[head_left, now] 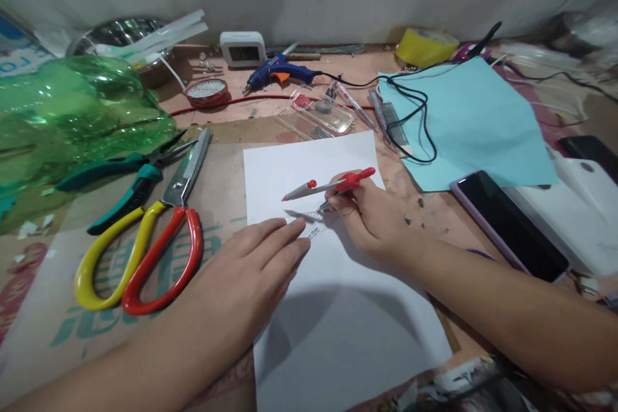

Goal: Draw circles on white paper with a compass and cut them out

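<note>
A white sheet of paper (347, 315) lies in front of me, with small dark print near its middle. My left hand (263, 257) rests flat on its left part, fingers stretched out beside the print. My right hand (364, 212) is closed around a grey and red drawing compass (309, 190) above the sheet. One leg points left with a red knob on it; a metal tip of the other shows under my fingers, near the print. Whether that tip touches the paper I cannot tell. Left of my left hand lie large scissors (167, 225) with yellow and red handles.
Teal-handled pliers (128, 183) and green plastic bottles (72, 103) lie at left. Behind the paper are a clear plastic case (321, 112), a blue glue gun (277, 71) with its cord, and a white clock (242, 49). Blue paper (473, 122) and a phone (512, 225) occupy the right.
</note>
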Available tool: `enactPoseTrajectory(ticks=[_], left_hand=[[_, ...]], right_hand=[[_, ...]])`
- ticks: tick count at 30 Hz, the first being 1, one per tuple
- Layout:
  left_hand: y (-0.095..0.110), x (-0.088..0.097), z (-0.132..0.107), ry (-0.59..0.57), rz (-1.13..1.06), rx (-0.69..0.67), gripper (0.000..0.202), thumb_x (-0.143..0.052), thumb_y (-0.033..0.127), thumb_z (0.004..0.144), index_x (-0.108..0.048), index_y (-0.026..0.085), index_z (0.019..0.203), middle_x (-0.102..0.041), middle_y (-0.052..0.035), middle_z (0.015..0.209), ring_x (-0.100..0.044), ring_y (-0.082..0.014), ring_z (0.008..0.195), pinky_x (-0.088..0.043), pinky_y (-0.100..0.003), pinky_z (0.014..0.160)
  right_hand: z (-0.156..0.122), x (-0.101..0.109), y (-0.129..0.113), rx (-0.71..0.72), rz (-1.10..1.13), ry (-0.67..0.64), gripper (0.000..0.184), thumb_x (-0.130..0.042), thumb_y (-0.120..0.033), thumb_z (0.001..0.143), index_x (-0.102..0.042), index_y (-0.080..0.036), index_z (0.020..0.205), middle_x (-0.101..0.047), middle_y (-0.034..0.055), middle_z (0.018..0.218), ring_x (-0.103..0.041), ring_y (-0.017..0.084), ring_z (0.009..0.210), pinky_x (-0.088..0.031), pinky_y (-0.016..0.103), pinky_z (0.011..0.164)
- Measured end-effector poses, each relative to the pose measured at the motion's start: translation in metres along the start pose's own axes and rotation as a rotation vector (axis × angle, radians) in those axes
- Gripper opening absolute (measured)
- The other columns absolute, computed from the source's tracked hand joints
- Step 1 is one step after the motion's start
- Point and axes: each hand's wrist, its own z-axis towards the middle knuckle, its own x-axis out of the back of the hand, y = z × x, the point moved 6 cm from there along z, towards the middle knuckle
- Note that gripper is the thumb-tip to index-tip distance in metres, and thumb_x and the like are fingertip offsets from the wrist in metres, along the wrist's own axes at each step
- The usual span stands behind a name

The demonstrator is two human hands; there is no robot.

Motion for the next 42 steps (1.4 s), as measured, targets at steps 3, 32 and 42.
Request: enactPoseTrajectory(ticks=[3, 32, 42], left_hand=[[-0.001, -0.001, 0.0, -0.009, -0.003, 0.003, 0.035, -0.051, 0.015, 0.1, -0.061, 0.016, 0.133, -0.06, -0.0119, 0.147, -0.057, -0.0306, 0.129, -0.055, -0.05, 0.102], [-0.044, 0.052, 0.011, 0.272, -0.16, 0.357, 0.03, -0.052, 0.034, 0.101, -0.064, 0.02, 0.124, -0.073, -0.0071, 0.123, -0.067, -0.0248, 0.114, -0.053, -0.041, 0.1], [-0.044, 0.054, 0.038, 0.247, -0.323, 0.237, 0.021, -0.066, 0.029, 0.094, -0.075, 0.019, 0.11, -0.079, -0.0045, 0.106, -0.072, -0.0197, 0.095, -0.055, -0.032, 0.089]], right_hand=[[0.0, -0.001, 0.001, -0.006, 0.001, -0.007, 0.009, -0.043, -0.019, 0.101, -0.046, -0.024, 0.095, -0.065, 0.0019, 0.082, -0.061, 0.017, 0.07, -0.047, 0.03, 0.065], [0.003, -0.003, -0.004, 0.027, -0.101, -0.034, 0.014, -0.039, -0.021, 0.098, -0.037, -0.026, 0.085, -0.059, 0.0009, 0.072, -0.049, 0.018, 0.059, -0.038, 0.03, 0.058], [0.005, -0.005, -0.001, -0.004, -0.127, -0.023, 0.009, -0.041, -0.025, 0.097, -0.039, -0.026, 0.088, -0.061, 0.0014, 0.072, -0.054, 0.02, 0.061, -0.036, 0.03, 0.057]])
